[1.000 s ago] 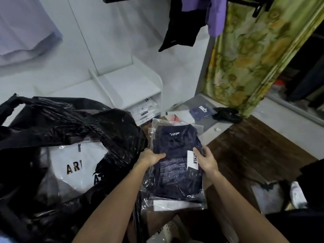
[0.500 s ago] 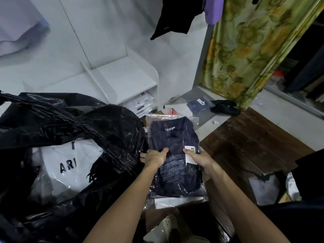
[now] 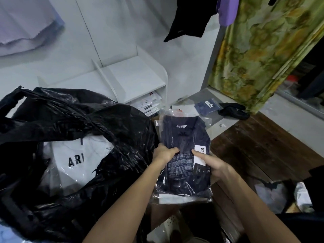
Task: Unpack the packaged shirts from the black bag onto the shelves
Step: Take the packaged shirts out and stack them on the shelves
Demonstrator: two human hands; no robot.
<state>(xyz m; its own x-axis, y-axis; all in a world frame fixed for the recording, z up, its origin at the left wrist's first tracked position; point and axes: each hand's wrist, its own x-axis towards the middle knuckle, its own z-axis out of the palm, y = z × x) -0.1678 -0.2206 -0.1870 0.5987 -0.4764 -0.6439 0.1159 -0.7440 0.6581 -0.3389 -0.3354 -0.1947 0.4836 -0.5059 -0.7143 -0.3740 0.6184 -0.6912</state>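
A navy shirt in clear plastic packaging is held flat in front of me, just right of the black bag. My left hand grips its left edge and my right hand grips its right side over a white label. Inside the open black bag lies a white packaged shirt with dark lettering. The white shelf unit stands beyond the bag against the wall, with several packaged shirts stacked in its lower compartment.
A small blue packet and a black item lie on the grey floor near a green floral curtain. Dark wooden flooring is to the right. Black and purple garments hang overhead.
Both hands have kept hold of the navy packaged shirt and shifted their grip slightly inward on it. The view has tilted a little; the package stays beside the bag.
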